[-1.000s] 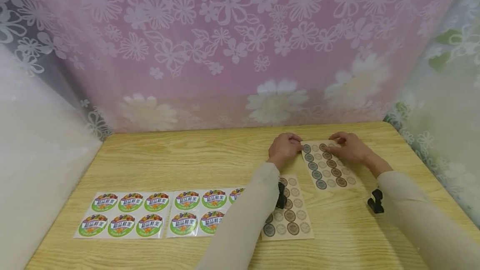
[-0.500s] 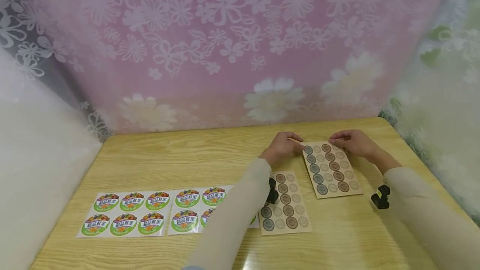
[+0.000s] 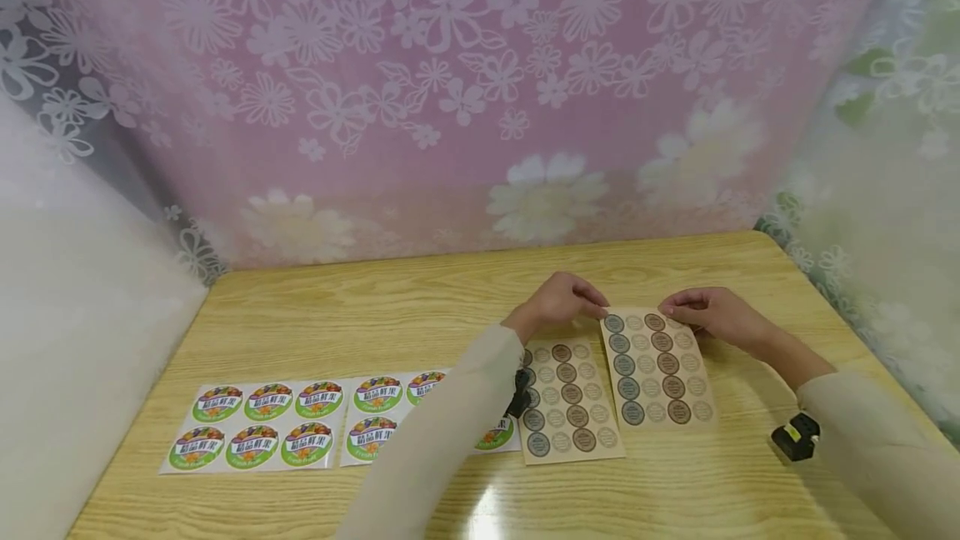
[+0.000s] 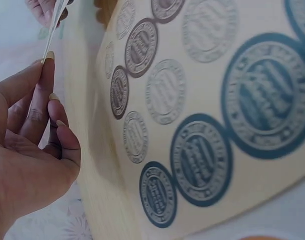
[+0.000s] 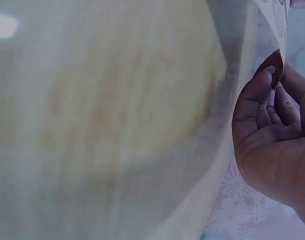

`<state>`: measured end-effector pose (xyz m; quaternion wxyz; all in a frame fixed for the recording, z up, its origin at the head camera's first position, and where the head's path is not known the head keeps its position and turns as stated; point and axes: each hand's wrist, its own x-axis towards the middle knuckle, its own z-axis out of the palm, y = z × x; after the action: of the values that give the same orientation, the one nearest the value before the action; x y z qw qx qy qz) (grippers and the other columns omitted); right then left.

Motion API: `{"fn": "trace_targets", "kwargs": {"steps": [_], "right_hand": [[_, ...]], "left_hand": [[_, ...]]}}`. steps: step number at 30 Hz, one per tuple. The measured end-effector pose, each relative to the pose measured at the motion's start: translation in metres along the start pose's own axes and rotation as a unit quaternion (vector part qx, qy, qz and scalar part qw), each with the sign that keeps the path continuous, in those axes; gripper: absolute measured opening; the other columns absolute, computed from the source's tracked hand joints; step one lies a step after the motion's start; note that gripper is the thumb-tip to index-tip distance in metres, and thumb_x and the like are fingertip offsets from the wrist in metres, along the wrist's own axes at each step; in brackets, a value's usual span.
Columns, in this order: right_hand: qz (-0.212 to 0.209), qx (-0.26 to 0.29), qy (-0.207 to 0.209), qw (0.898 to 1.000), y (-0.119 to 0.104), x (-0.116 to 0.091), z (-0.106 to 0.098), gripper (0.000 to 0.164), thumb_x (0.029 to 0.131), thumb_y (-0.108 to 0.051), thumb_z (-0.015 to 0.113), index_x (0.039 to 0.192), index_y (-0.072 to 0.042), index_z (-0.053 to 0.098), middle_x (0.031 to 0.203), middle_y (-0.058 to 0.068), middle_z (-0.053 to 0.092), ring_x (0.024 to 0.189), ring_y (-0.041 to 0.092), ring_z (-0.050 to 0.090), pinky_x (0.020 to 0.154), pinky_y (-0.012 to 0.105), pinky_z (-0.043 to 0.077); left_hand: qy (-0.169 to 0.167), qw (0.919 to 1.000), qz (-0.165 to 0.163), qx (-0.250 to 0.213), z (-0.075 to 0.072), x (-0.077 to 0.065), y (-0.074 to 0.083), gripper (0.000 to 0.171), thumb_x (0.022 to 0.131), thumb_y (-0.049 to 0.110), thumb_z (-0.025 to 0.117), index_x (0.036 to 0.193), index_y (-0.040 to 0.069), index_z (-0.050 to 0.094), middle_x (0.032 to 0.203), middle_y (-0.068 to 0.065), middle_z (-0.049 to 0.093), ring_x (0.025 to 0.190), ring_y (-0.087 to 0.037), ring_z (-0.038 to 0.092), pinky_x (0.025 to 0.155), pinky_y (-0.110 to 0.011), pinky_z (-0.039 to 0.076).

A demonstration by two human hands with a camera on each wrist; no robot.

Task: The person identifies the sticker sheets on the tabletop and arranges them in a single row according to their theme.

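Note:
In the head view a tan sticker sheet with columns of round blue, brown and pale stickers is held up by its two far corners. My left hand pinches its upper left corner between thumb and finger. Its upper right corner is pinched by my right hand. A second, similar sticker sheet lies flat just left of it, partly beside my left sleeve. The left wrist view shows my left hand gripping the held sheet edge-on, with the lying sheet close by. In the right wrist view, my right hand pinches a corner.
Two white sheets of round fruit stickers lie to the left, one a left sheet and one a right sheet partly hidden by my left sleeve. A flowered curtain hangs behind the wooden table.
Both hands have drawn the held sheet nearer to me, its upper corners now pinched. My right thumb no longer lies over its stickers. The view has shifted slightly.

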<state>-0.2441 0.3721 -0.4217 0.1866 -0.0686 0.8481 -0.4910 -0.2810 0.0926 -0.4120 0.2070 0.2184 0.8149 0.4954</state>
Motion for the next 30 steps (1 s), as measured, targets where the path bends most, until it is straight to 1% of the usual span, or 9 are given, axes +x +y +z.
{"fn": "trace_targets", "kwargs": {"steps": [2,5,9,12,16,19,21,25,30], "right_hand": [[-0.001,0.0,0.002,1.0,0.001,-0.003,0.004,0.045,0.097,-0.027,0.058,0.125,0.01,0.054,0.097,0.011,0.068,0.08,0.02,0.066,0.067,0.035,0.055],[-0.007,-0.014,0.005,1.0,0.001,-0.006,0.009,0.044,0.097,-0.025,0.058,0.123,0.01,0.056,0.095,0.012,0.068,0.078,0.02,0.065,0.065,0.034,0.054],[-0.009,-0.033,0.011,0.999,0.001,-0.009,0.013,0.039,0.098,-0.023,0.058,0.121,0.009,0.058,0.094,0.011,0.068,0.077,0.02,0.065,0.064,0.033,0.054],[-0.011,-0.048,0.017,0.999,0.001,-0.011,0.016,0.037,0.098,-0.023,0.057,0.119,0.008,0.06,0.094,0.011,0.068,0.075,0.019,0.065,0.062,0.032,0.053],[-0.019,-0.081,0.033,0.996,0.002,-0.012,0.02,0.036,0.098,-0.025,0.058,0.117,0.004,0.063,0.09,0.009,0.067,0.068,0.016,0.06,0.055,0.029,0.048],[-0.029,-0.11,0.047,0.992,0.003,-0.012,0.024,0.034,0.097,-0.026,0.058,0.115,0.003,0.065,0.088,0.007,0.067,0.068,0.016,0.057,0.056,0.029,0.046],[-0.037,-0.123,0.055,0.99,0.004,-0.011,0.026,0.033,0.097,-0.026,0.058,0.114,0.002,0.065,0.088,0.006,0.067,0.072,0.018,0.059,0.059,0.029,0.047],[-0.051,-0.141,0.07,0.986,0.004,-0.011,0.029,0.029,0.097,-0.023,0.059,0.111,0.001,0.067,0.087,0.005,0.067,0.074,0.019,0.059,0.061,0.029,0.048],[-0.059,-0.167,0.087,0.98,0.003,-0.01,0.031,0.026,0.096,-0.023,0.061,0.108,-0.001,0.069,0.087,0.004,0.066,0.074,0.018,0.058,0.062,0.03,0.047]], "left_hand": [[-0.007,0.9998,0.012,0.017,0.0,-0.003,-0.001,0.013,0.088,0.013,0.071,0.098,0.008,0.076,0.097,0.006,0.067,0.087,-0.007,0.058,0.077,-0.023,0.047],[-0.015,0.9989,0.017,0.041,0.002,-0.007,-0.003,0.014,0.088,0.014,0.071,0.099,0.008,0.076,0.098,0.006,0.067,0.086,-0.006,0.059,0.075,-0.022,0.048],[-0.017,0.9987,0.007,0.048,0.006,-0.009,-0.006,0.012,0.087,0.014,0.072,0.097,0.009,0.076,0.096,0.007,0.067,0.084,-0.006,0.059,0.074,-0.023,0.048],[-0.013,0.9974,0.002,0.071,0.009,-0.008,-0.007,0.009,0.086,0.015,0.073,0.093,0.011,0.077,0.09,0.008,0.067,0.081,-0.006,0.059,0.073,-0.022,0.048],[-0.007,0.995,-0.007,0.099,0.013,-0.008,-0.007,0.007,0.087,0.016,0.073,0.091,0.013,0.077,0.085,0.008,0.068,0.075,-0.006,0.059,0.068,-0.021,0.048],[-0.003,0.9944,-0.017,0.104,0.014,-0.008,-0.009,0.007,0.086,0.017,0.073,0.09,0.013,0.077,0.083,0.008,0.067,0.072,-0.006,0.059,0.065,-0.02,0.048],[-0.002,0.9945,-0.02,0.103,0.015,-0.009,-0.009,0.006,0.086,0.017,0.073,0.089,0.013,0.077,0.083,0.008,0.067,0.071,-0.007,0.059,0.064,-0.02,0.048],[-0.003,0.9941,-0.016,0.108,0.016,-0.01,-0.01,0.007,0.087,0.017,0.072,0.089,0.013,0.077,0.081,0.008,0.066,0.068,-0.008,0.06,0.061,-0.02,0.048],[-0.002,0.9899,-0.018,0.14,0.018,-0.009,-0.01,0.006,0.088,0.019,0.072,0.089,0.015,0.076,0.078,0.01,0.064,0.067,-0.007,0.058,0.06,-0.02,0.047]]}}
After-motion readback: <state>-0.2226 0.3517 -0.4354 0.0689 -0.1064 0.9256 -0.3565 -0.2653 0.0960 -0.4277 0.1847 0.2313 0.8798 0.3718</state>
